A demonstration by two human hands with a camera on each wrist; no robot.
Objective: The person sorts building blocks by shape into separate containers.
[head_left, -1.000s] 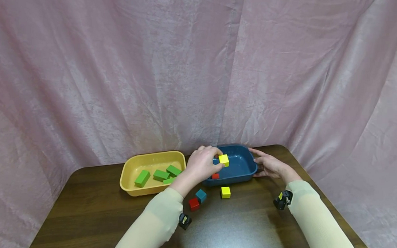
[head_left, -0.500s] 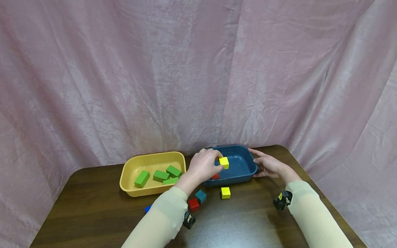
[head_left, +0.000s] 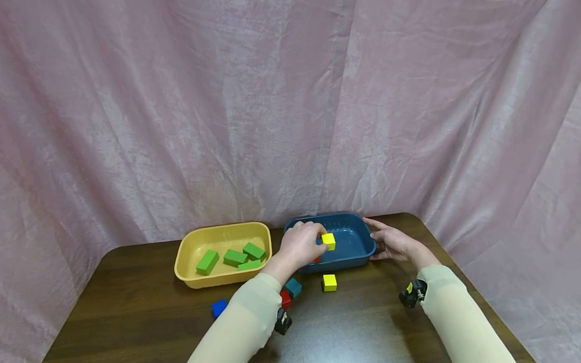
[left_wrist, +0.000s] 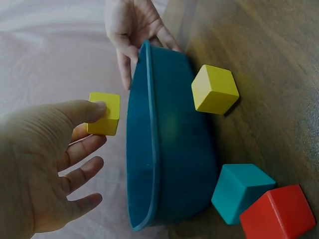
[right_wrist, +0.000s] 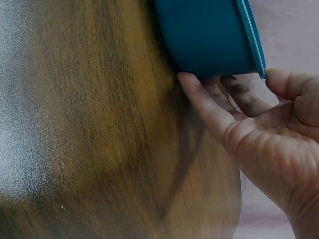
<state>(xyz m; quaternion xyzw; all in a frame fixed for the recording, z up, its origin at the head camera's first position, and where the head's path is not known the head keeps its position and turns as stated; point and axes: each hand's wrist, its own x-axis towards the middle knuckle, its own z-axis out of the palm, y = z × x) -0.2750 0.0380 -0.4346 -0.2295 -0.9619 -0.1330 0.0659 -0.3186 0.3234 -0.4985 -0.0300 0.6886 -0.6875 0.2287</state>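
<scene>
Head view, left hand: ours has the held yellow cube [head_left: 328, 241] pinched over the blue tray [head_left: 352, 239], with a bit of a red piece [head_left: 316, 259] peeking out inside
Head view, right hand: our right hand [head_left: 395, 242] sits at the tray's right end, not clenched
Head view, wooden surface: in front of the tray we've got a second yellow cube [head_left: 330, 282], a teal cube [head_left: 293, 288], a red cube [head_left: 286, 299] part-hidden by our sleeve, plus a bright blue cube [head_left: 219, 308]
Head view, yellow tray [head_left: 217, 281]: green blocks [head_left: 207, 262] lying in it
Left wrist view, pinch: we see thumb and index on the cube, other fingers spread, cube above the rim and apart from it
Right wrist view, tray end: our thumb touches the rim, extended fingers against the wall, loose
</scene>
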